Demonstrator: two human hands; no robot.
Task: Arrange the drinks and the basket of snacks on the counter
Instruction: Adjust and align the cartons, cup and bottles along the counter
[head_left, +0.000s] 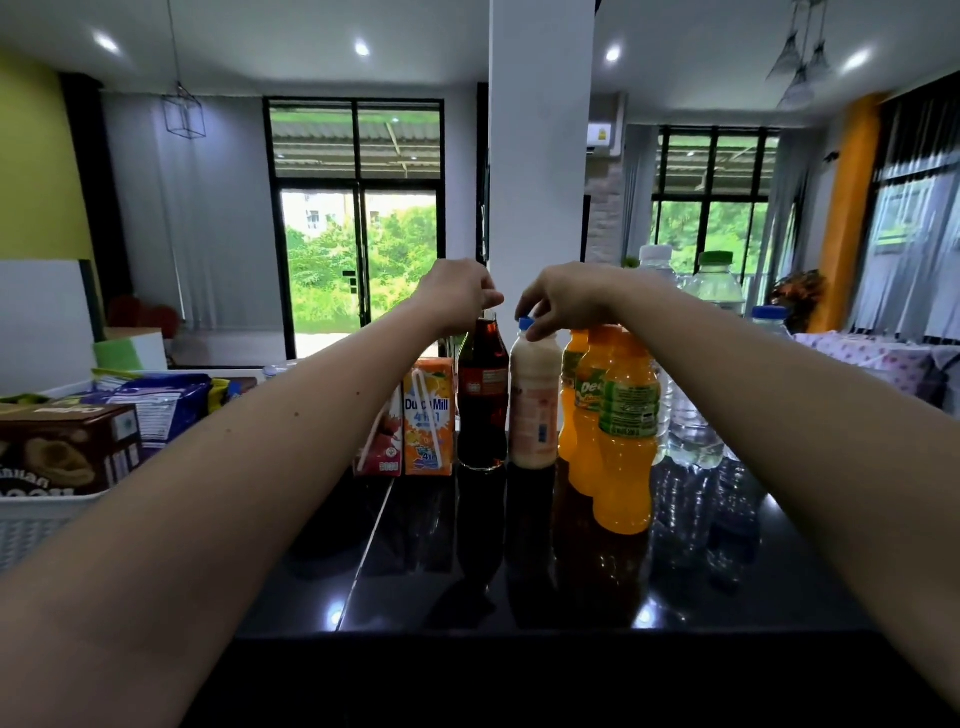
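Left hand (457, 296) curls at the cola bottle (483, 405) top, grip unclear; right hand (563, 299) pinches the milk bottle (535, 405) cap beside it; keep both upright.

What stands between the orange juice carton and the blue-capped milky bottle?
The dark cola bottle, upright, close beside the orange carton and the milky bottle; the head view shows it.

The orange juice carton (428, 415) at centre frame reads "Mill" and "4in1", and the orange bottle (589, 415) right of it shows "De".
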